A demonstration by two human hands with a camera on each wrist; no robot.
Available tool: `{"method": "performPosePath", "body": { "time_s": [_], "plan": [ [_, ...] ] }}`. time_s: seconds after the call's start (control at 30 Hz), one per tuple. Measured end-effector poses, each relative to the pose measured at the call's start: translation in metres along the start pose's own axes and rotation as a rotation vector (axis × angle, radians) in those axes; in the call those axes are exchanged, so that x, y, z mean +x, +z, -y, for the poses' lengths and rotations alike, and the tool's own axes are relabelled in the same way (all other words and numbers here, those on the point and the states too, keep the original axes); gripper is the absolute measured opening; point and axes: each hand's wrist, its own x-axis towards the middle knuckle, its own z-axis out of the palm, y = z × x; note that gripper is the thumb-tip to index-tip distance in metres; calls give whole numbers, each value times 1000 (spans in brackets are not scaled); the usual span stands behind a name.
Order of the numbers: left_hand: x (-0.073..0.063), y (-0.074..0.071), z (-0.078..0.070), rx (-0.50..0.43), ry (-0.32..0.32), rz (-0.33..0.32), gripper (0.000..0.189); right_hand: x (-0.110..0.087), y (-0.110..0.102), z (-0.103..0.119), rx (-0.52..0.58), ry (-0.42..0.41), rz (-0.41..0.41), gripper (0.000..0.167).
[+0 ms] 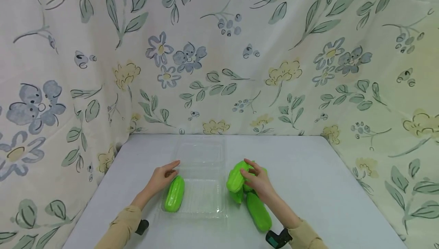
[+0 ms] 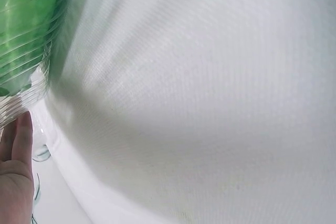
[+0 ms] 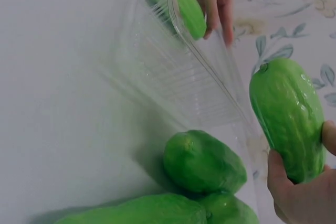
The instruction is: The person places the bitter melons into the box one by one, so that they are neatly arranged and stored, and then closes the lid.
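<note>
Right grip (image 1: 259,183): pinching a ribbed green gourd (image 1: 236,178), your thumb opposing the fingers toward one end. Gourd is off the counter (image 1: 308,188), just right of the clear plastic clamshell (image 1: 205,201), above the loose gourds (image 1: 258,212). Left grip (image 1: 162,176): your fingers fairly straight, touching the clamshell's left side beside the inside gourd (image 1: 175,195).

Handling (judged by eye): glossy skin, probably slippery; body seems stiff, not fragile; weight uncertain, perhaps light if it is a model. You'd hold it best round the middle; an end hold may let it pivot. Clamshell walls look thin and bendable: press lightly.
</note>
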Motion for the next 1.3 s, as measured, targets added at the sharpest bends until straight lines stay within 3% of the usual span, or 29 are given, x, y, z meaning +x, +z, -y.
{"method": "performPosePath", "body": {
  "time_s": [0.33,0.67,1.3],
  "plan": [
    [0,-1,-2,11,-54,23,42,-1,16,1,14,-38,7,51],
    [1,-2,0,12,-45,26,42,-1,37,-1,48,-51,83,52],
    [1,1,-1,21,-35,0,42,6,66,-15,41,-89,140,57]
  ]
}}
